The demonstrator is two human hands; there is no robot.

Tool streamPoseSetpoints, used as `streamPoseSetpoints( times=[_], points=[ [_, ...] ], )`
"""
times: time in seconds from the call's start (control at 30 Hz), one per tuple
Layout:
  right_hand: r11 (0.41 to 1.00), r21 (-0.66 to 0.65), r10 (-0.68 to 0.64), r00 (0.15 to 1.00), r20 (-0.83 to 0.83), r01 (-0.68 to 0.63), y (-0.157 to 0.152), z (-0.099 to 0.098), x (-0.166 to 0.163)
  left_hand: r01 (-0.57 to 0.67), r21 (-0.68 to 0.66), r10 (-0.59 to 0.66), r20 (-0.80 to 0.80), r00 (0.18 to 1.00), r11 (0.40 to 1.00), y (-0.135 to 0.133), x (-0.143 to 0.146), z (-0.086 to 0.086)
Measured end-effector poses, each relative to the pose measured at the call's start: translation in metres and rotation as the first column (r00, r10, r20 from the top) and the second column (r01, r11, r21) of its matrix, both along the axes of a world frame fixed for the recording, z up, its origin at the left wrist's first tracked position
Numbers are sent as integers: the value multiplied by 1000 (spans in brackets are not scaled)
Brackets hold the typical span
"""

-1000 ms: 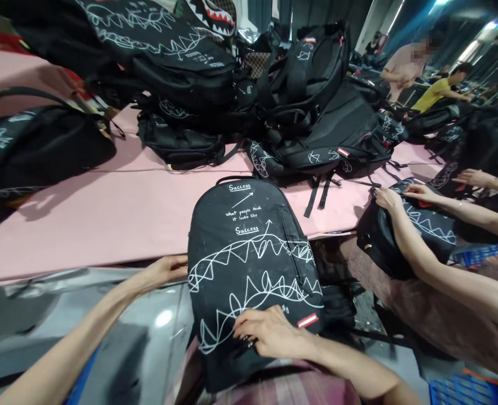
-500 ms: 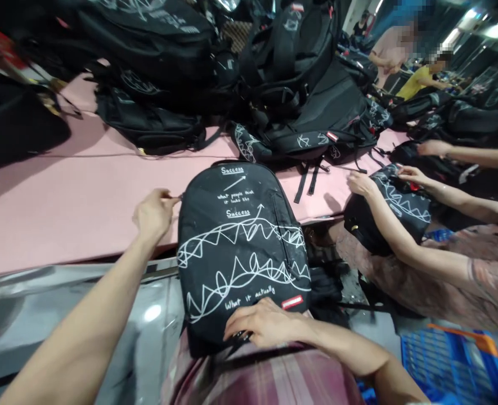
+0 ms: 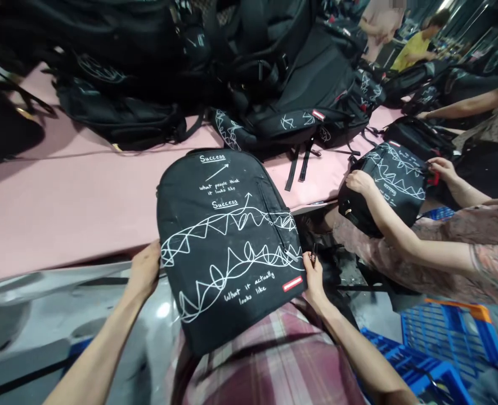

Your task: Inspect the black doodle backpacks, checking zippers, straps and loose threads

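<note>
A black backpack (image 3: 232,236) with white scribble lines, lettering and a small red label lies front side up. It rests against my lap and the table's edge. My left hand (image 3: 146,271) grips its left side, the fingertips hidden behind the edge. At the lower right side, my right hand (image 3: 314,277) is closed on the backpack's edge. A small dark tool (image 3: 313,256) sticks up from the right hand, its kind too small to make out. Near that hand a zipper pull (image 3: 291,255) hangs on the front pocket.
Several black backpacks (image 3: 274,121) are piled along the back of the pink table (image 3: 105,197). To the right, a co-worker's hands (image 3: 360,183) hold a similar backpack (image 3: 394,180). Blue plastic crates (image 3: 447,332) stand at lower right. Other people are farther back.
My left hand has moved down along the backpack's left side. My right hand has gone from the bottom front to the right edge, uncovering the lettering. The backpack has shifted left and tilted slightly.
</note>
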State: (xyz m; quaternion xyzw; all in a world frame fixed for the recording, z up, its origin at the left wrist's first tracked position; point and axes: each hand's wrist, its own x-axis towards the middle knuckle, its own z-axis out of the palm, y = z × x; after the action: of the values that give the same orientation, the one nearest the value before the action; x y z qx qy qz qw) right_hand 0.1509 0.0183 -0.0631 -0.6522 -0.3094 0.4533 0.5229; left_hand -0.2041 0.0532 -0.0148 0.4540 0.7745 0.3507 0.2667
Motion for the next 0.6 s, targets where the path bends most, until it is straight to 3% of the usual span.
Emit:
streamPoseSetpoints(
  times=[0.07, 0.13, 0.23, 0.3, 0.4, 0.47, 0.53, 0.6],
  points=[
    [1000, 9, 9, 997, -82, -8, 7, 0, -18, -136, 22, 135, 25, 990, 990, 5, 6, 44],
    [997, 18, 71, 978, -195, -69, 15, 4, -32, -249, 75, 255, -84, 963, 966, 11, 14, 98],
    [985, 52, 175, 936, -304, -167, 27, 12, -46, -145, 193, 196, -279, 940, 970, 22, 27, 170],
    [978, 100, 207, 928, -311, -185, 37, 21, -48, -39, 214, 116, -357, 927, 976, 29, 38, 194],
    [954, 218, 256, 936, -242, -205, 56, 42, -42, 87, 193, 3, -423, 906, 977, 37, 58, 194],
    [907, 332, 317, 940, -127, -261, 72, 66, -38, 257, 118, -185, -426, 886, 959, 39, 76, 182],
    [806, 465, 386, 921, 56, -366, 87, 97, -37, 533, 21, -495, -343, 798, 846, 38, 95, 171],
    [633, 529, 477, 823, 308, -565, 99, 130, -41, 744, 30, -715, -254, 651, 667, 36, 110, 165]
  ],
)
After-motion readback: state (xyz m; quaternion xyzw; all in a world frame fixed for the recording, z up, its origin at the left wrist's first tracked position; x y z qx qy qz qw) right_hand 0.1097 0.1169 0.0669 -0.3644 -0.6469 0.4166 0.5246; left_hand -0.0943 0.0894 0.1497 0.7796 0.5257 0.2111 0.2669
